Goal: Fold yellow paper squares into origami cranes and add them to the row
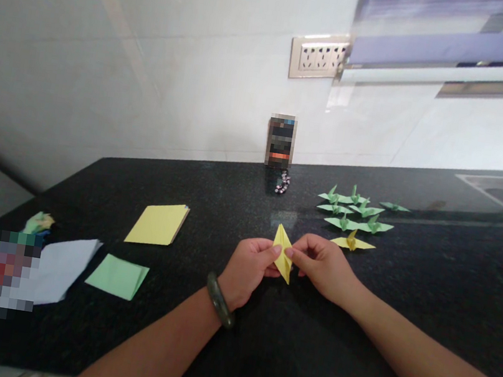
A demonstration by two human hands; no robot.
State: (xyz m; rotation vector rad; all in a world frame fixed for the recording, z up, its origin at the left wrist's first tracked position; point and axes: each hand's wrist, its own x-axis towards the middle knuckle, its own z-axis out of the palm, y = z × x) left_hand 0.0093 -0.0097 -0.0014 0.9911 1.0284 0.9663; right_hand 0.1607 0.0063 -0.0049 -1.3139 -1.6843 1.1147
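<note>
Head view, centre frame, I see the left hand [248, 273] and right hand [322, 265] both pinching a folded yellow paper diamond [283, 253], fingertips closed, over the black speckled stone counter [283, 357], green paper cranes [352, 213] upper right of it.

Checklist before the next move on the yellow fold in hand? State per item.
1. Two-handed grip: left hand and right hand both pinch the yellow folded piece, ok.
2. Piece lifted off the counter: cannot tell.
3. Creases sharp: cannot tell, too small.
4. Spare yellow paper stack lies left of the hands, uncovered: ok.
5. Room to the right: not ok, yellow crane lies close behind the right hand.
</note>
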